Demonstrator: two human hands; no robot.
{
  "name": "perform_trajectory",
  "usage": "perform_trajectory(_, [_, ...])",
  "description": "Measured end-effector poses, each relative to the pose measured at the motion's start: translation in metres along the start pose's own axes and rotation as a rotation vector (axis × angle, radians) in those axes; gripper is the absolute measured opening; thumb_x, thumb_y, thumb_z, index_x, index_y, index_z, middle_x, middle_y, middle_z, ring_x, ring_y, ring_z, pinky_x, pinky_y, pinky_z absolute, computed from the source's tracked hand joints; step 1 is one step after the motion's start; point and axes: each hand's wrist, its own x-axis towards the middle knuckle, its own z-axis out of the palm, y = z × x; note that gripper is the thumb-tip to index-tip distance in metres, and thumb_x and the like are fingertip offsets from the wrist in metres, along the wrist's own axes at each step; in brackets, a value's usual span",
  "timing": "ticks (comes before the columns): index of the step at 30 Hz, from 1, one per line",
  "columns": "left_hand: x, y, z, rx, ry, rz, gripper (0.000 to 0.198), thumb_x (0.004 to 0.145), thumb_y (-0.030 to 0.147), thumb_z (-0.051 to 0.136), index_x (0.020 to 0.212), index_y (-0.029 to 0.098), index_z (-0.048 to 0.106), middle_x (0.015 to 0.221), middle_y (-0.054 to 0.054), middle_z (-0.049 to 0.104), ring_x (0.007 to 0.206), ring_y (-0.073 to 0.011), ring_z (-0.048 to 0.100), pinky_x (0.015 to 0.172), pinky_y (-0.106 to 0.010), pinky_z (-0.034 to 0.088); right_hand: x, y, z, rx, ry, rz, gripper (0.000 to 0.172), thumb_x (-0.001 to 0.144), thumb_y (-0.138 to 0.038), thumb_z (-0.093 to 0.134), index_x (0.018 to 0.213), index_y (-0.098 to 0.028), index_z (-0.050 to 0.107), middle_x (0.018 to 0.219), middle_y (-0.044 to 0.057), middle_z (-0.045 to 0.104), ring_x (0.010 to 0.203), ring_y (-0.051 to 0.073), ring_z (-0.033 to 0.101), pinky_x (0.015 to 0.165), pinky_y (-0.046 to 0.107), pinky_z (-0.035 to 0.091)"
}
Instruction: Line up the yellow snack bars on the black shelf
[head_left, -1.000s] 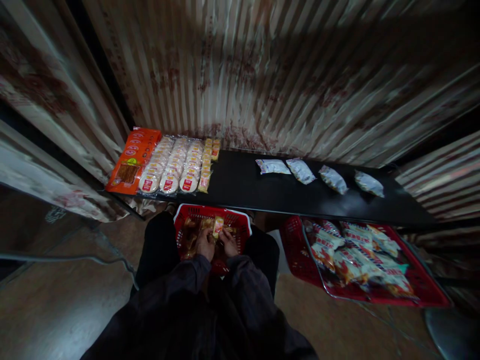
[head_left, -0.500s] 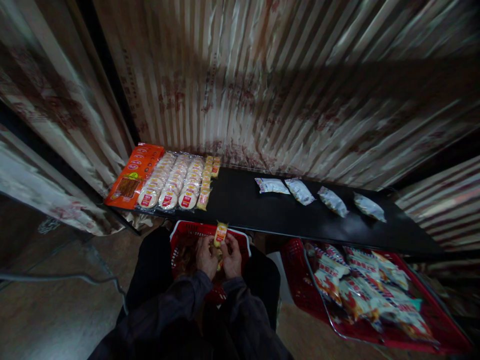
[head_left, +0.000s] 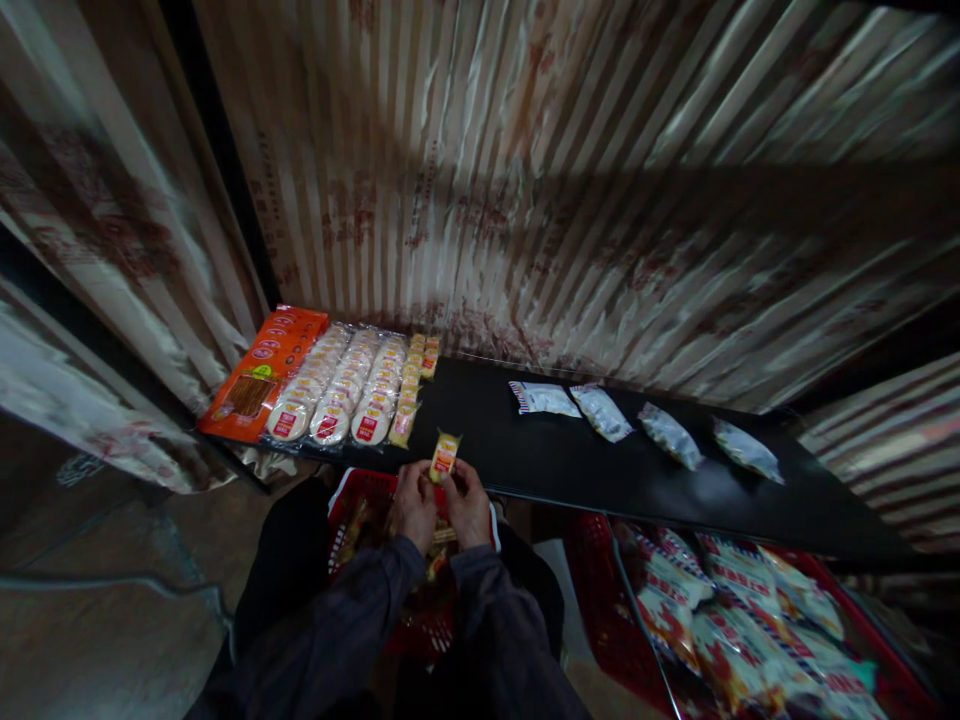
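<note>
Both my hands pinch one small yellow snack packet (head_left: 444, 455) and hold it up at the front edge of the black shelf (head_left: 570, 462). My left hand (head_left: 414, 503) grips its lower left, my right hand (head_left: 466, 500) its lower right. Below them, on my lap, sits a red basket (head_left: 358, 515) with more small packets. On the shelf's left end lie an orange pack (head_left: 262, 372), rows of round cracker packs (head_left: 341, 380) and a line of small yellow packets (head_left: 412, 385).
Several white packets (head_left: 600, 410) lie spaced along the shelf's right half. A second red basket (head_left: 750, 625) full of red-and-white snack bags stands on the floor at the lower right. Corrugated metal walls close in behind and on both sides.
My hands have lifted the yellow packet out of the red basket and up to the shelf's front edge. The camera tilted upward.
</note>
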Motion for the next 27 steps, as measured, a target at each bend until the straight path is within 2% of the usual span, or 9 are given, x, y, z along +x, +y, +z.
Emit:
perform_trajectory(5, [0.013,0.000,0.015,-0.067,-0.023,-0.076,0.033,0.077,0.002,0.045,0.101,0.016,0.062,0.101,-0.008,0.064,0.094,-0.0165,0.061,0.089,-0.031,0.050,0.023,-0.002,0.001,-0.097,0.043,-0.017,0.042,0.073,-0.043,0.062,0.107,-0.018,0.062,0.104,0.010,0.072,0.096,0.024,0.068,0.091,0.038,0.052])
perform_trajectory(9, [0.020,0.000,0.026,-0.099,-0.062,-0.136,0.032,0.080,0.006,0.045,0.107,0.016,0.061,0.111,-0.010,0.064,0.104,-0.0171,0.061,0.098,-0.032,0.048,0.041,-0.002,0.001,-0.176,0.048,-0.035,0.040,0.073,-0.042,0.060,0.106,-0.019,0.062,0.102,0.009,0.073,0.096,0.024,0.068,0.090,0.038,0.052])
perform_trajectory(13, [0.028,0.000,0.035,-0.079,-0.071,-0.123,0.035,0.083,0.012,0.046,0.115,0.015,0.060,0.124,-0.012,0.061,0.118,-0.0188,0.057,0.107,-0.034,0.043,0.057,-0.002,0.004,-0.226,0.035,-0.045,0.040,0.075,-0.040,0.059,0.109,-0.021,0.061,0.102,0.008,0.074,0.093,0.023,0.069,0.088,0.037,0.052])
perform_trajectory(19, [0.039,-0.004,0.048,-0.053,-0.091,-0.118,0.041,0.088,0.016,0.043,0.126,0.015,0.058,0.144,-0.012,0.049,0.136,-0.0210,0.043,0.117,-0.036,0.033,0.080,-0.001,0.013,-0.349,0.019,-0.032,0.042,0.077,-0.039,0.058,0.115,-0.021,0.058,0.103,0.008,0.074,0.093,0.023,0.070,0.082,0.035,0.053])
perform_trajectory(23, [0.045,-0.006,0.053,-0.042,-0.106,-0.106,0.043,0.090,0.018,0.040,0.130,0.014,0.057,0.150,-0.012,0.043,0.142,-0.0223,0.034,0.120,-0.039,0.027,0.090,-0.003,0.018,-0.368,0.013,-0.039,0.043,0.078,-0.038,0.056,0.118,-0.020,0.056,0.105,0.009,0.073,0.092,0.023,0.070,0.079,0.034,0.053])
perform_trajectory(27, [0.050,-0.007,0.057,-0.051,-0.119,-0.073,0.043,0.092,0.022,0.040,0.131,0.017,0.057,0.154,-0.008,0.037,0.144,-0.0200,0.031,0.121,-0.036,0.024,0.098,-0.006,0.022,-0.337,-0.006,-0.040,0.042,0.078,-0.036,0.055,0.117,-0.019,0.056,0.103,0.009,0.074,0.090,0.022,0.070,0.079,0.033,0.052])
